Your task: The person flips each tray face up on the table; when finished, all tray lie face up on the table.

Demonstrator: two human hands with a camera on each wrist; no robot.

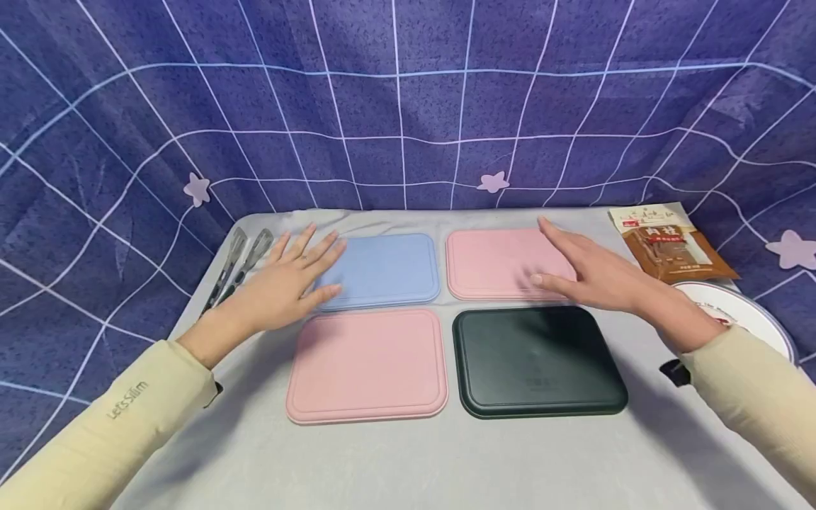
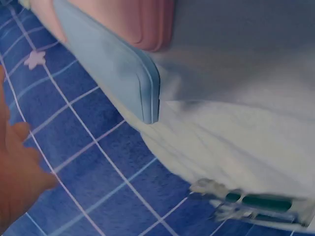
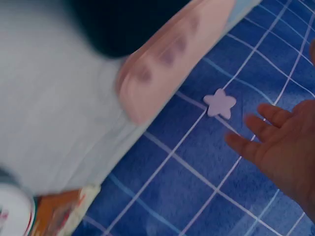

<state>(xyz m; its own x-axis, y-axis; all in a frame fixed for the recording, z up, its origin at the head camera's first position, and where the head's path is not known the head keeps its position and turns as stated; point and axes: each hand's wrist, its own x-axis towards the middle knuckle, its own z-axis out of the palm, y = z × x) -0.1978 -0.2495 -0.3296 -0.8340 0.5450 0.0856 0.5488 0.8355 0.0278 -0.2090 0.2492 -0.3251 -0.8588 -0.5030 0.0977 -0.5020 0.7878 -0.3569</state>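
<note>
Four flat rectangular boards with rounded corners lie in two rows on the table. At the back are a blue board (image 1: 389, 269) and a pink board (image 1: 491, 262); in front, a second pink board (image 1: 370, 365) and a dark green board (image 1: 538, 361). My left hand (image 1: 293, 280), fingers spread, hovers over the blue board's left end and holds nothing. Over the right part of the back pink board is my right hand (image 1: 589, 273), bare of any object, its fingers extended and thumb apart. Shadows of fingers fall on that pink board in the right wrist view.
Two metal-headed tongs or similar utensils (image 1: 245, 262) with dark handles lie at the table's left edge. On the right are a brown food packet (image 1: 676, 244) and a white dish (image 1: 758, 319) with a dark rim. A blue grid-patterned curtain (image 1: 427, 106) hangs behind the grey tablecloth (image 1: 395, 467).
</note>
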